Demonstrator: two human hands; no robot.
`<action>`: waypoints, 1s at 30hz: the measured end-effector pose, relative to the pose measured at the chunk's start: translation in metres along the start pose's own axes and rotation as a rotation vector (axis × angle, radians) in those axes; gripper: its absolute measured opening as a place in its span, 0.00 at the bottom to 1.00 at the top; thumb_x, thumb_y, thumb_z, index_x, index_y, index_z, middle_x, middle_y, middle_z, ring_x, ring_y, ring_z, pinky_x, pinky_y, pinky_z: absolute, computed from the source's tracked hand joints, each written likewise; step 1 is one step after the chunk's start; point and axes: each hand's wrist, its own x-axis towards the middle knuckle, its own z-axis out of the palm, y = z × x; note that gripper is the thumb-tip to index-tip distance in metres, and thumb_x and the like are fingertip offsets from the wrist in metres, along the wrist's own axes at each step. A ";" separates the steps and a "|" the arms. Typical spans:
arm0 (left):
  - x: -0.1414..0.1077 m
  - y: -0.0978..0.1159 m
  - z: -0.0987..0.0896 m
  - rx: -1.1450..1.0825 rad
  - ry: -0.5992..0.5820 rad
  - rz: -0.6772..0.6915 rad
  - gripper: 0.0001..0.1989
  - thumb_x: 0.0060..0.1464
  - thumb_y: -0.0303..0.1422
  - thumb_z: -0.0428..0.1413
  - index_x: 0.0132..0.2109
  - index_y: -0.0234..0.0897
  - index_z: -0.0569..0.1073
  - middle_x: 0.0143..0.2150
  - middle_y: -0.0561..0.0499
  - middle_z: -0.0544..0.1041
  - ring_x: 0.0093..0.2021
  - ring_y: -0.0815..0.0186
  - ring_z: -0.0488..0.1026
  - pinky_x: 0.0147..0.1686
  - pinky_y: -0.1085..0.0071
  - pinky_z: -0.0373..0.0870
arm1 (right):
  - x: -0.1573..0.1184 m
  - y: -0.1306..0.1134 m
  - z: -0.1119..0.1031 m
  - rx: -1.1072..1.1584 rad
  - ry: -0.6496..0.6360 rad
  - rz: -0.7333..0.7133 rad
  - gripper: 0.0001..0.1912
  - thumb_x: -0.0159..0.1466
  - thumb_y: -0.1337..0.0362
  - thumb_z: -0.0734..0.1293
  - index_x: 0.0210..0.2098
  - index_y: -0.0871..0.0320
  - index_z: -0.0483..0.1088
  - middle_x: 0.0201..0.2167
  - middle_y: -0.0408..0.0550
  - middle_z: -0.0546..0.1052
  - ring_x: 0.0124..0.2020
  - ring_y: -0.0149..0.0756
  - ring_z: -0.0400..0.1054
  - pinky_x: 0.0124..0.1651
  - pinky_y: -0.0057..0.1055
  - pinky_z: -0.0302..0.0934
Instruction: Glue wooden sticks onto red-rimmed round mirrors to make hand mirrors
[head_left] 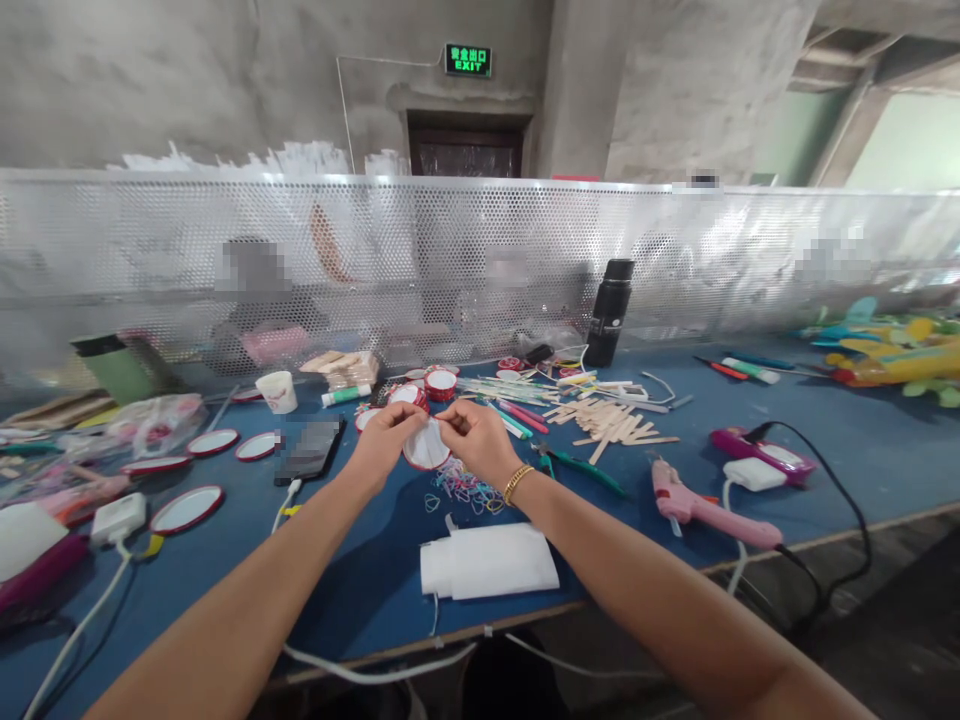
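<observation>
My left hand (390, 436) and my right hand (481, 440) meet mid-table, fingertips pinched close together. A round white disc with a red rim (427, 447) shows just below and between the fingertips. Whatever small thing the fingers pinch is too small and partly hidden to tell, and I cannot tell whether the disc is held or lies on the table. A gold bracelet (516, 484) circles my right wrist. Just in front of the hands lies a pile of colourful small rubber bands (469, 487). Nearer me is a white folded, flat piece (491, 562).
Wooden sticks (615, 420), green-handled pliers (585, 470) and a pink glue gun (709, 512) lie to the right. A black bottle (609, 312) stands by the perforated metal screen (450, 240). Leftward are a phone (311, 450), a paper cup (277, 392), red-rimmed discs (187, 509) and cables.
</observation>
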 end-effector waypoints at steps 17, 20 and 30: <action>-0.001 0.005 0.003 0.015 0.060 0.013 0.07 0.39 0.35 0.60 0.25 0.35 0.74 0.23 0.55 0.71 0.25 0.70 0.63 0.26 0.74 0.58 | -0.003 -0.007 0.005 0.009 0.044 -0.027 0.05 0.57 0.64 0.63 0.28 0.58 0.70 0.21 0.40 0.68 0.23 0.28 0.59 0.26 0.24 0.55; -0.001 0.003 0.003 0.009 0.071 0.017 0.07 0.39 0.34 0.60 0.25 0.35 0.74 0.23 0.55 0.71 0.25 0.70 0.64 0.26 0.74 0.58 | -0.004 -0.008 0.006 0.008 0.045 -0.029 0.05 0.57 0.64 0.63 0.28 0.58 0.70 0.21 0.40 0.68 0.22 0.28 0.59 0.26 0.24 0.55; -0.003 0.001 -0.006 0.468 -0.178 0.292 0.39 0.43 0.42 0.65 0.63 0.42 0.65 0.60 0.41 0.70 0.54 0.52 0.70 0.45 0.60 0.71 | 0.010 0.004 -0.013 -0.041 0.207 0.057 0.05 0.58 0.63 0.63 0.29 0.58 0.70 0.22 0.41 0.71 0.23 0.30 0.63 0.27 0.26 0.58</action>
